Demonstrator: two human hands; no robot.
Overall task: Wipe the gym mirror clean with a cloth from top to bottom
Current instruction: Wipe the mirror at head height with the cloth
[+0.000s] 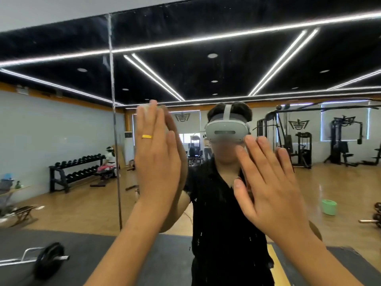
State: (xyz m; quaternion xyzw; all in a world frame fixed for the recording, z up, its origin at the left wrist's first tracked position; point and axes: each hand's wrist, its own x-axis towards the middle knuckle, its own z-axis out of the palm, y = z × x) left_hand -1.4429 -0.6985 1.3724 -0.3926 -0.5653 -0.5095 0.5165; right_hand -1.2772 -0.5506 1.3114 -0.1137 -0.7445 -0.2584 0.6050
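The gym mirror fills the view in front of me, with a vertical seam left of centre and small specks and streaks on the glass. My left hand is raised with straight fingers, a yellow band on one finger, close to the glass beside its own reflection. My right hand is raised to the right, fingers straight and spread, back toward me. Neither hand holds anything. No cloth is in view. The mirror reflects a person in a black shirt with a white headset.
In the reflection are a dumbbell rack at the left, a barbell on a dark mat at the lower left, weight machines at the right, and a green bucket on the wooden floor.
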